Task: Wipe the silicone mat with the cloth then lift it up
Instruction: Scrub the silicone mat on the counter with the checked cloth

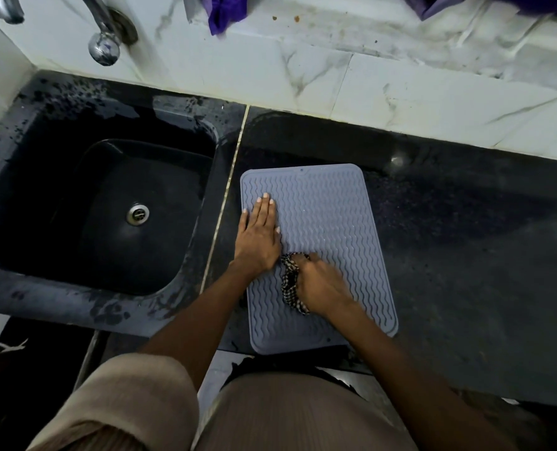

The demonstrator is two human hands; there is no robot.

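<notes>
Right hand (319, 288) has its fingers curled round the bunched checked cloth (291, 284), pressing it onto the mat (335, 222). Left hand (258, 237) lies flat, fingers straight & together, holding down the mat's left side just beside the cloth. Mat sits flat on the dark counter (465, 255), its near edge at the counter's front, w/ the sink (108, 206) beyond the left hand. Looks like wiping is mid-way; far part past the fingers prob. not covered yet. Next: sweep cloth across the rest, then free a hand to catch an edge & lift. Right fingertips are blurred and mostly hidden by cloth; can't tell how dirty the mat is. Tap (103, 43) & purple fabric (225, 11) cut off up top.
</notes>
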